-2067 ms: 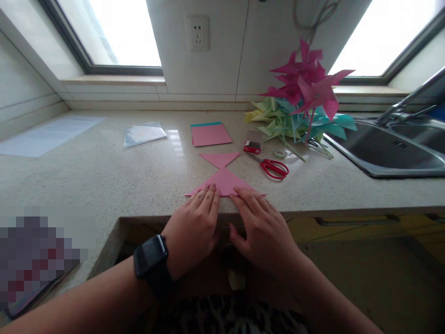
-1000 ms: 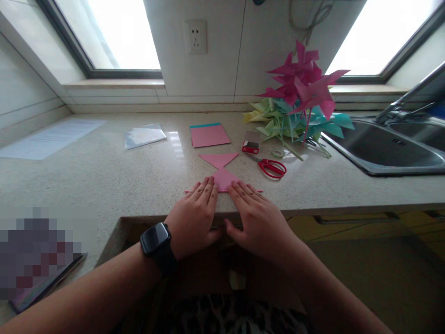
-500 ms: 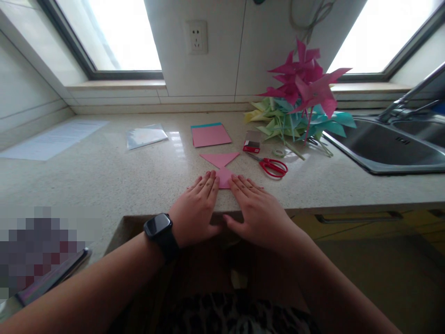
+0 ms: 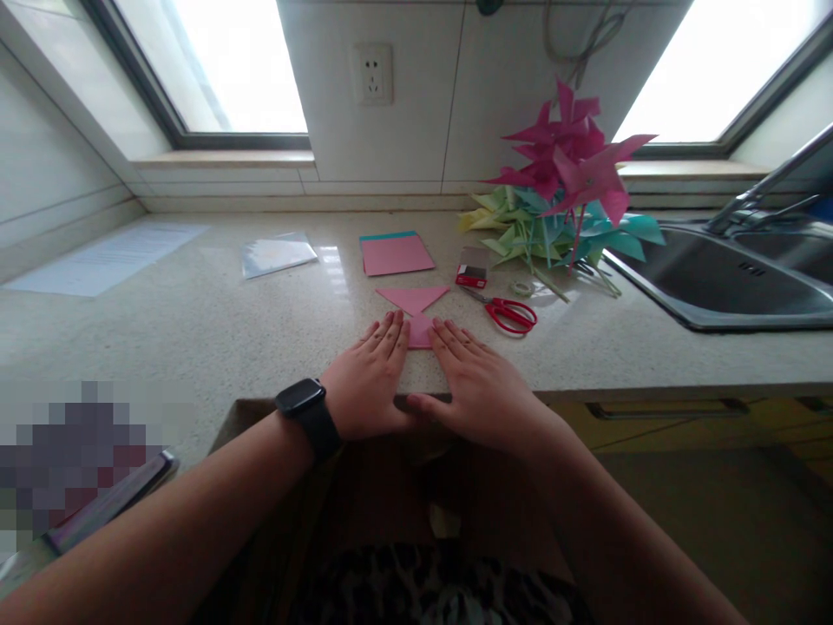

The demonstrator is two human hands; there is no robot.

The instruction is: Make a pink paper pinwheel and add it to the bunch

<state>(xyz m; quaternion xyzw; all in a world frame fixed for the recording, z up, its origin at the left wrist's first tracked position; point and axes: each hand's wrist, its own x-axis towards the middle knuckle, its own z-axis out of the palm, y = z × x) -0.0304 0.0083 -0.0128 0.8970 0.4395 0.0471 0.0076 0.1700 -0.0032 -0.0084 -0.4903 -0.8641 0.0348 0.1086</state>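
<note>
A pink folded paper triangle (image 4: pixel 420 331) lies near the counter's front edge, mostly hidden under my hands. My left hand (image 4: pixel 365 382), with a black watch on the wrist, lies flat on its left part, fingers stretched out. My right hand (image 4: pixel 478 383) lies flat on its right part, fingers spread. Only the triangle's tip shows between my fingertips. A second pink triangle (image 4: pixel 412 298) lies just beyond it, point toward me. Behind that is a pink paper stack (image 4: pixel 396 253) with a teal edge.
Red scissors (image 4: pixel 511 313), a small red box (image 4: pixel 472 267) and a tape roll (image 4: pixel 521 286) lie right of the paper. Paper pinwheels (image 4: pixel 565 193) are heaped beside the steel sink (image 4: pixel 729 282). A clear sleeve (image 4: pixel 278 254) and a printed sheet (image 4: pixel 108 258) lie at the left.
Both hands have slid forward over the near pink triangle, covering more of it until only its tip shows. The fingers have stayed flat throughout.
</note>
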